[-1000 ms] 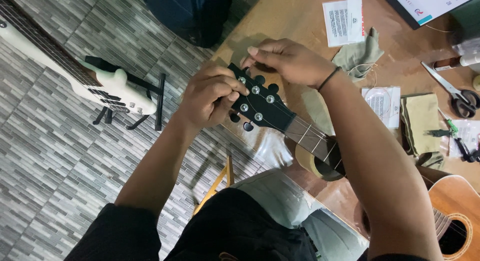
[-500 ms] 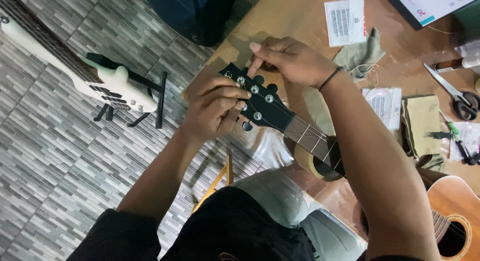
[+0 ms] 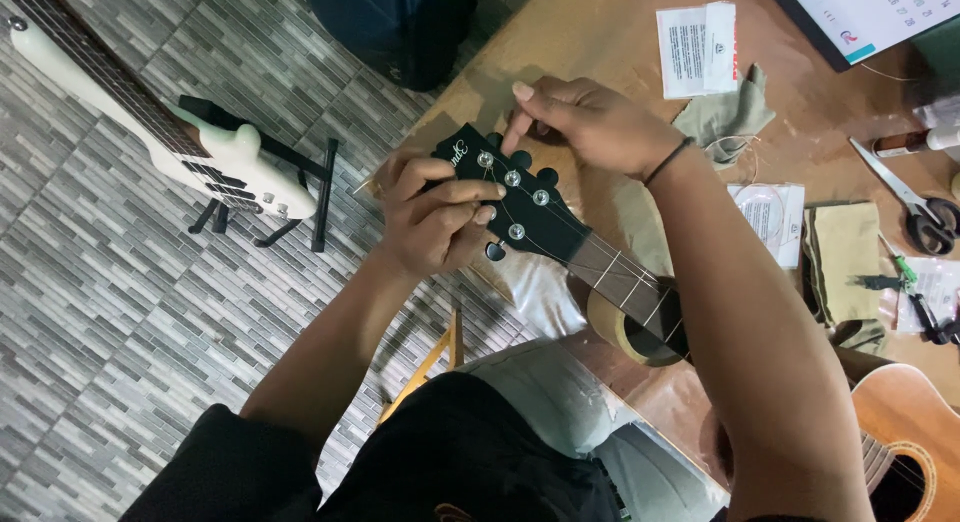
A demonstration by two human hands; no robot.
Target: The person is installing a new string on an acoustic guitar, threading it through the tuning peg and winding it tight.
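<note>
Grey brick-pattern floor tiles (image 3: 120, 312) spread left; a worn brown wooden desk (image 3: 600, 32) fills the right under soft even light.

We see a glossy black headstock (image 3: 500, 197) with shiny metal tuning posts (image 3: 513, 179) at the frame's centre. The tabletop (image 3: 590, 42) is worn, scuffed brown wood. At right lie matt olive cloths (image 3: 845, 262), paper packets (image 3: 697, 50) and metal scissors (image 3: 905, 197). The floor (image 3: 90, 282) is grey textured tile.

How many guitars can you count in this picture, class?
2. A white electric guitar rests on a black stand on the tiled floor at upper left. An acoustic guitar lies across the wooden table, its black headstock between both hands.
</note>
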